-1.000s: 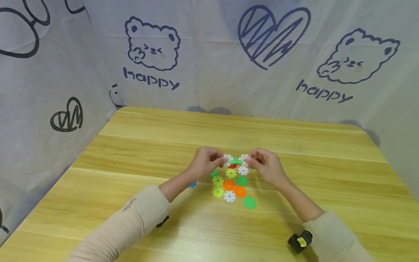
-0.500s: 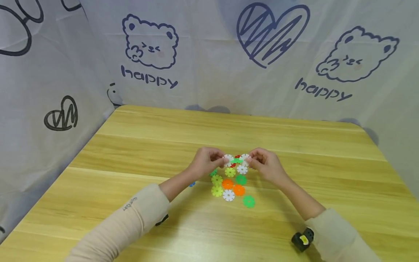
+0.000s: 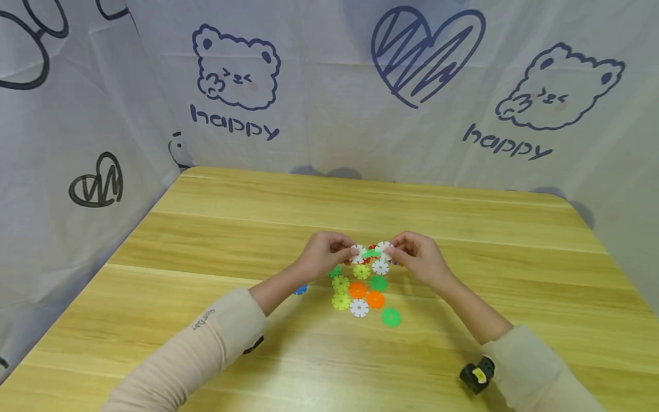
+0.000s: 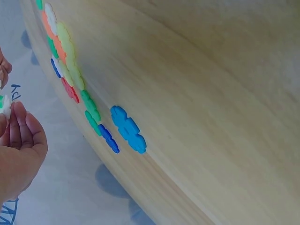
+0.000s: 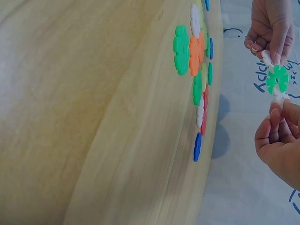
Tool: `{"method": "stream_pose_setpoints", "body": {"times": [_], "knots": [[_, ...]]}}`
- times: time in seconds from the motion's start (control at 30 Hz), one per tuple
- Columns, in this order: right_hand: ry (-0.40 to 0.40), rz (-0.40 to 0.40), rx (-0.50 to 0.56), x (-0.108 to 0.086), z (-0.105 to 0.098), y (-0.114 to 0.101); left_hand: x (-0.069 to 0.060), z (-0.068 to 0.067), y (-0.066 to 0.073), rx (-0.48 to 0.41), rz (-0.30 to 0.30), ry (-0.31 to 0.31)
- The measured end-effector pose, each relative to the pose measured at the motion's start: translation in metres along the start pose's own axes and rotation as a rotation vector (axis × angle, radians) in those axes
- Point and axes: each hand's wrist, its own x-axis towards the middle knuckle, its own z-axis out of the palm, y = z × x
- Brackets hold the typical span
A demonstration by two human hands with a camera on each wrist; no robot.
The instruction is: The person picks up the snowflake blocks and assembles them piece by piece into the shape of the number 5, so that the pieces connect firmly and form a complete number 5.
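Observation:
My left hand [image 3: 326,254] pinches a white notched disc [image 3: 358,253] between thumb and fingers. A second white disc [image 3: 384,250] is pinched by my right hand [image 3: 422,260]. Between them a green disc [image 3: 370,253] joins the two white ones, held above the table. The right wrist view shows this green disc [image 5: 277,79] face-on, with a white disc at either side edge-on. In the left wrist view my left hand [image 4: 21,150] is at the left edge, its fingertips on the white disc.
Loose discs lie flat below the hands: orange [image 3: 357,290], yellow [image 3: 341,301], white [image 3: 359,308], green [image 3: 391,317], with red ones partly hidden behind the held discs. Light blue discs [image 4: 128,129] lie left of the group. A printed cloth [image 3: 329,91] hangs behind the wooden table [image 3: 154,297].
Both hands keep their grip on the white discs and have barely moved. The joined discs shift and tilt slightly; the camera view has moved a little.

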Motion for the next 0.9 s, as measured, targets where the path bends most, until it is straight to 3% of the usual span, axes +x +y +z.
{"method": "stream_pose_setpoints", "body": {"times": [0.43,0.67,0.9], "knots": [[-0.010,0.005,-0.007,0.000,-0.002,-0.004,-0.001,-0.003,0.003,0.042,-0.014,-0.014],[0.018,-0.019,-0.026,-0.007,-0.009,-0.008,-0.001,-0.006,0.003,0.041,-0.020,0.001],[0.046,-0.027,-0.087,-0.019,-0.006,0.001,0.000,-0.013,0.000,0.043,-0.019,0.015]]}}
